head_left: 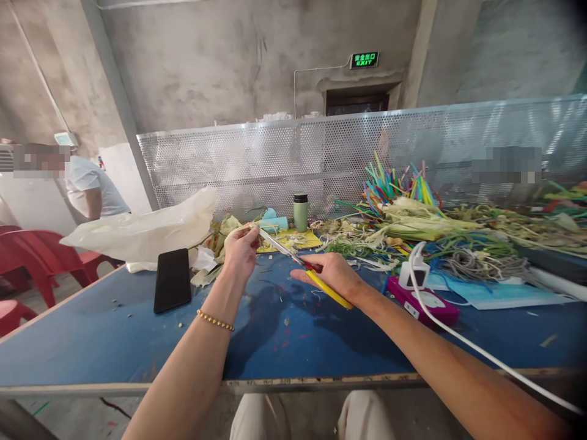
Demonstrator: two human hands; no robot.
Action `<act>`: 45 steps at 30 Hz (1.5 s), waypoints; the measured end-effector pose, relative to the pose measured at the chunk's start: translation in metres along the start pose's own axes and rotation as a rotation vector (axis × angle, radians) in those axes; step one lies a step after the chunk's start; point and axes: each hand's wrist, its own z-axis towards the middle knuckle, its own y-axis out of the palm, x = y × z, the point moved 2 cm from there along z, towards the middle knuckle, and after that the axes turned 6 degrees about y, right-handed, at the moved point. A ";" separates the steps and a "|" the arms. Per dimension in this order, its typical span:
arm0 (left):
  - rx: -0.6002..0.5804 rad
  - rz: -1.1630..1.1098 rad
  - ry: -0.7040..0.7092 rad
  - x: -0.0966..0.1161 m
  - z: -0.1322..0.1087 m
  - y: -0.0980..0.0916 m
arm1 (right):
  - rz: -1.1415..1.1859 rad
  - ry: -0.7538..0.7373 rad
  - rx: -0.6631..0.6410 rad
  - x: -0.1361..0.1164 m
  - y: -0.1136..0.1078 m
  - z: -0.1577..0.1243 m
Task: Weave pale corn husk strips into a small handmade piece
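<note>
My right hand (331, 274) is closed around yellow-handled scissors (308, 269), whose blades point up and left toward my left hand. My left hand (241, 247) is raised above the blue table (275, 342) with its fingers pinched on a thin pale strip (250, 227) at the blade tips. A bead bracelet sits on my left wrist. Both hands hover over the middle of the table.
A black phone (172, 280) lies at the left, beside a white plastic bag (147, 229). A green bottle (300, 212), a heap of coloured strips and husks (413, 220), a magenta power bank (424, 302) with white cable lie at the right. A perforated metal screen stands behind. A person sits far left by red chairs.
</note>
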 end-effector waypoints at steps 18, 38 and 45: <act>-0.143 -0.002 -0.053 -0.002 -0.006 0.004 | 0.018 0.028 0.013 -0.001 -0.001 -0.001; -0.210 0.033 -0.084 -0.010 -0.009 0.008 | -0.084 0.018 0.116 0.002 0.000 0.000; -0.213 0.018 -0.098 -0.010 -0.009 0.008 | -0.130 -0.030 0.137 0.000 0.002 -0.001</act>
